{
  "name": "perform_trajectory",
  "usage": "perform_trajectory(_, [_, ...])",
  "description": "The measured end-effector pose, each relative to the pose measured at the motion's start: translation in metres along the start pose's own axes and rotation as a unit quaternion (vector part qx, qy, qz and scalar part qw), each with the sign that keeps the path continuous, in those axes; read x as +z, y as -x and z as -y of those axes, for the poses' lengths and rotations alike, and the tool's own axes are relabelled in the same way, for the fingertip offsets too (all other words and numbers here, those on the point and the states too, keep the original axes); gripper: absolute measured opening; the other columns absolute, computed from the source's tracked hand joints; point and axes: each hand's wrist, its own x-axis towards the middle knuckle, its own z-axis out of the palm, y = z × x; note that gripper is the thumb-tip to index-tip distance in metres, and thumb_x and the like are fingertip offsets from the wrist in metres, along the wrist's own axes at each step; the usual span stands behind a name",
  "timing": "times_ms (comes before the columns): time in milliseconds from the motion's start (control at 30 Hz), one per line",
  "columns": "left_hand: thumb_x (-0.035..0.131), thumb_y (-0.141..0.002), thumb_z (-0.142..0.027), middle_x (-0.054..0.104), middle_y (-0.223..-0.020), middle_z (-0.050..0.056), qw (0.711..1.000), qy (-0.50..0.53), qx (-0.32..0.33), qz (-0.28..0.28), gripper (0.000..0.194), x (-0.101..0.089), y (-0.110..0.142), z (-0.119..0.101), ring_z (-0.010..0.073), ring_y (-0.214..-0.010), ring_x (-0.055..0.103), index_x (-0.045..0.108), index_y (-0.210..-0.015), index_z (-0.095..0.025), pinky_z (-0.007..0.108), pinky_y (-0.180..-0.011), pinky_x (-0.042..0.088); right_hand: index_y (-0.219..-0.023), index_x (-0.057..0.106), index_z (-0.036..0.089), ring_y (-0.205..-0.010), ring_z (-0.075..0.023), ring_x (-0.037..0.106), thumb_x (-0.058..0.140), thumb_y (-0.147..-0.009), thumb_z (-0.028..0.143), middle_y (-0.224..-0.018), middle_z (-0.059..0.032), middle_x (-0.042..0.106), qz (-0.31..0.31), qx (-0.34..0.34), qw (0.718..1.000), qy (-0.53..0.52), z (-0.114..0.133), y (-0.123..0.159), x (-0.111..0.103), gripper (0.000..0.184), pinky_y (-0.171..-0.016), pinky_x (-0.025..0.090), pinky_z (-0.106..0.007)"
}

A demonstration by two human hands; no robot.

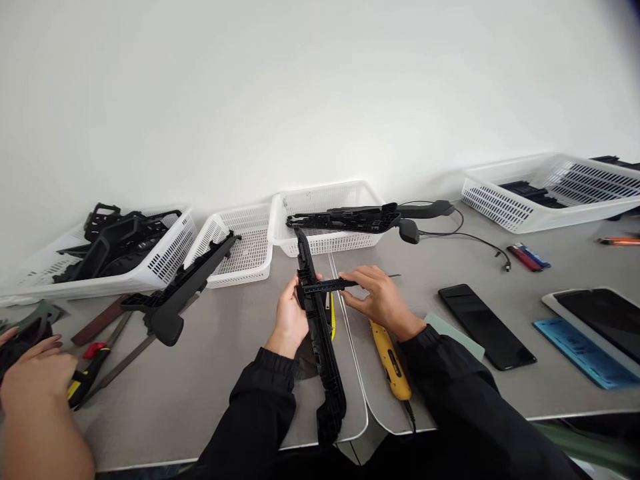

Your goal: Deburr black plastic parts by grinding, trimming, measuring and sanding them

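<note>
My left hand (291, 319) is wrapped round a long black plastic part (320, 337) that runs from the table's near edge toward the middle basket. My right hand (379, 298) pinches a black caliper (327, 286) laid across that part near its upper third, its thin rod sticking out to the right. Both sleeves are black. A yellow tool (391, 360) lies on the table just under my right wrist.
White baskets (325, 200) line the back wall, the far-left one (165, 257) full of black parts. Another person's hand (30, 373) is at the left edge. A black phone (485, 325), tablet (597, 313), blue sheet (583, 343) and pens (527, 257) lie right.
</note>
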Motion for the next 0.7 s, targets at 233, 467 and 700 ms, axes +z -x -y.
perform_trajectory(233, [0.072,-0.095,-0.04,0.085,-0.098,0.01,1.0,-0.008,-0.012,0.011,0.025,0.003,0.0016,-0.0018,0.0291,-0.093,0.082,0.077,-0.089,-0.017,0.039,-0.081,0.066,-0.123,0.077,0.023,-0.082,-0.0249,0.068,0.072,-0.099,0.023,-0.093,-0.0061,0.077,0.004,0.01,1.0,-0.008,-0.0019,0.0002,-0.0014,0.025,-0.077,0.044,-0.039])
perform_trajectory(467, [0.074,-0.093,-0.044,0.084,-0.095,0.011,1.0,-0.007,-0.022,0.018,0.028,0.0029,0.0012,-0.0022,0.0294,-0.093,0.082,0.075,-0.085,-0.018,0.039,-0.08,0.067,-0.124,0.077,0.023,-0.084,-0.026,0.069,0.071,-0.1,0.025,-0.095,-0.0069,0.078,0.001,0.001,1.0,-0.009,-0.002,-0.0001,-0.0023,0.025,-0.077,0.044,-0.039])
perform_trajectory(700, [0.076,-0.092,-0.047,0.084,-0.095,0.011,0.999,-0.013,-0.032,0.022,0.029,0.002,0.001,-0.0015,0.0311,-0.093,0.082,0.074,-0.084,-0.019,0.041,-0.08,0.067,-0.125,0.076,0.024,-0.085,-0.0262,0.068,0.07,-0.101,0.025,-0.096,-0.0063,0.078,0.009,0.001,1.0,-0.004,0.0001,-0.0013,-0.0067,0.024,-0.077,0.043,-0.039])
